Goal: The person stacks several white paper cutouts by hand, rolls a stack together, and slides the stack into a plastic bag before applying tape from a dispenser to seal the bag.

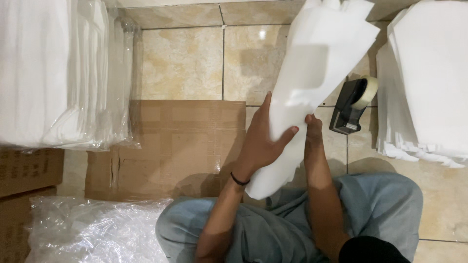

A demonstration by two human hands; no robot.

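Held thing: a bundle of white sheets, rolled or folded loosely into a long sheaf, raised above the lap
Long axis: runs from about 7 o'clock, low near the knees, up to 1 o'clock, where the top fans out wide at the frame edge
Left hand: its grip is closed round the lower third of the bundle from the 9 o'clock side, palm on the sheets, thumb lying across the front, a dark band on the wrist
Right hand: mostly hidden behind the bundle on the 3 o'clock side; its grip looks pressed against the far edge, how far it curls I cannot tell
Bundle from the grips: most of its length and bulk lies toward 1 o'clock of both hands; only a short tail hangs toward 7 o'clock
Nearer hand: both meet it at much the same height, the left showing the fuller hold
Around: tape dispenser on the tiled floor at 3 o'clock of the hands, apart from them; flattened cardboard at 9 o'clock; white stack at 2 o'clock; wrapped white packs at 10 o'clock
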